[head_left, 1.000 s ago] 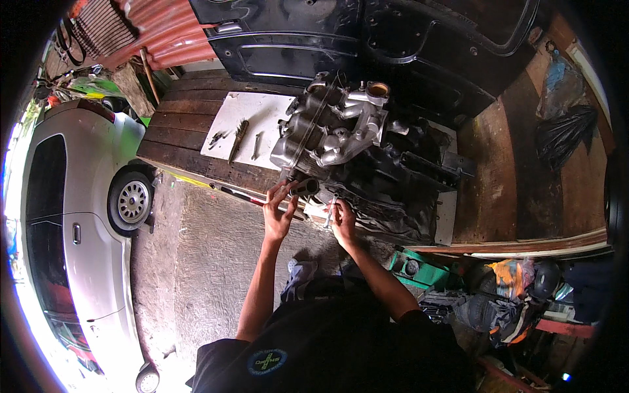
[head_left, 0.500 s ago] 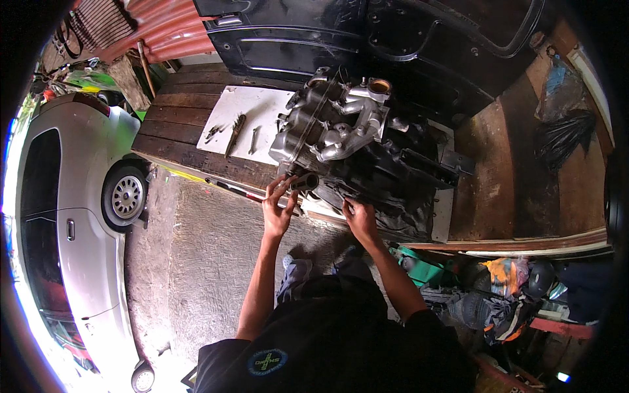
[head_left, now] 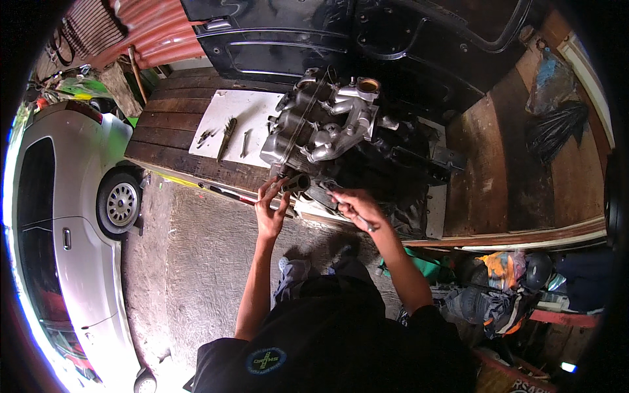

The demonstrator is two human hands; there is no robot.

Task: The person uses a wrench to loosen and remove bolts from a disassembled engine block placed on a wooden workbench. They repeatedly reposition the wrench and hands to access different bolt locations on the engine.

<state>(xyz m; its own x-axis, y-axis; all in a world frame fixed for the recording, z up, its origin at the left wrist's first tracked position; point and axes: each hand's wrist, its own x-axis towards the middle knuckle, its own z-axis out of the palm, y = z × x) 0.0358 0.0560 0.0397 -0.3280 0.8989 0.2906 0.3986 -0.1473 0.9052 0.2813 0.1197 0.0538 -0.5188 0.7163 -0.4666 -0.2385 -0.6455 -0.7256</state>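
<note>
A grey metal engine [head_left: 314, 124] with a branched silver manifold [head_left: 347, 134] rests on the bench. At its near left corner, my left hand [head_left: 268, 208] curls its fingers and thumb around a dark, open-ended cylindrical pipe [head_left: 296, 183]. Whether the pipe joins the engine is hidden. My right hand [head_left: 359, 206] is closed on a small silver wrench [head_left: 369, 226], whose shank sticks out beneath the fingers. The tip of that hand is beside the engine's dark near side, just right of the pipe. Another wrench [head_left: 246, 143] lies on a white board [head_left: 219, 111] left of the engine.
A dark pointed tool [head_left: 227, 139] and small metal pieces [head_left: 205, 137] lie on the board, over the wooden bench [head_left: 164, 108]. Black vehicle panels [head_left: 282, 62] stand behind. A pale car [head_left: 72, 229] is parked at left; a green container [head_left: 426, 265] and clutter sit at lower right.
My right hand has turned and lifted slightly, bringing the wrench into sight. My left hand keeps its hold on the pipe. The whole view has shifted a little.
</note>
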